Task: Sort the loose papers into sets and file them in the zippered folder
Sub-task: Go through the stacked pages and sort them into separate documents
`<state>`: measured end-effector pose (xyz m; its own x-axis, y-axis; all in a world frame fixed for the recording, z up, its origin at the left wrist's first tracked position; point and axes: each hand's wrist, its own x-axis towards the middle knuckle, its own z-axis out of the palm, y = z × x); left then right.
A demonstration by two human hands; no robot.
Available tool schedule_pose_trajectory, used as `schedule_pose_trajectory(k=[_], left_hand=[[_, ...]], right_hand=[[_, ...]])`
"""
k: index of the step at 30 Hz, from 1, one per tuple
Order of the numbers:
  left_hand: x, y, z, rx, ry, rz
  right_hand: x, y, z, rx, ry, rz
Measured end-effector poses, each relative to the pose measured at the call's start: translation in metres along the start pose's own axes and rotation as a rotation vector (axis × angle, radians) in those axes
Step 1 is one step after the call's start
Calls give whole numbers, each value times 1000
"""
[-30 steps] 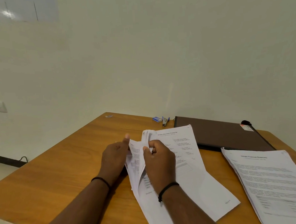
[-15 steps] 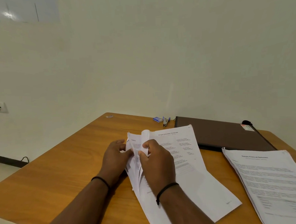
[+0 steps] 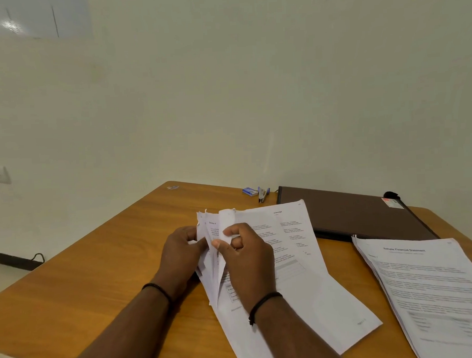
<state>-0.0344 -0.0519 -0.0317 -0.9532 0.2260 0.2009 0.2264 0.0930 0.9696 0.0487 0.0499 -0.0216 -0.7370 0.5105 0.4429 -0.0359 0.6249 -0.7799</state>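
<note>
Since a moment ago both hands have drawn closer, fanning the corners tighter; the right hand (image 3: 247, 256) pinches a curled sheet between thumb and fingers (image 3: 236, 240), the left hand (image 3: 180, 253) grips the edge of the loose papers (image 3: 295, 279) lying mid-bench (image 3: 97, 268); thin, limp and slippery, they are best taken by a corner, one leaf at a time; a sorted stack (image 3: 432, 286) sits right; farther back lies the closed zippered folder (image 3: 340, 214), with a stapler (image 3: 262, 195) beside it.
</note>
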Motion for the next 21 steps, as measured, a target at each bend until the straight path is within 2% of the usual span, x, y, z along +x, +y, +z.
schedule_pose_trajectory(k=[7,12,21], left_hand=[[-1,2,-2,-23,-17,10],[3,-4,-1,-59,-8,14],[8,-6,1,357,168,195]], right_hand=[[-3,-4,-3,-165,-69,-90],[-2,-6,-1,-395,-54,-155],[6,2,12,-680,283,-152]])
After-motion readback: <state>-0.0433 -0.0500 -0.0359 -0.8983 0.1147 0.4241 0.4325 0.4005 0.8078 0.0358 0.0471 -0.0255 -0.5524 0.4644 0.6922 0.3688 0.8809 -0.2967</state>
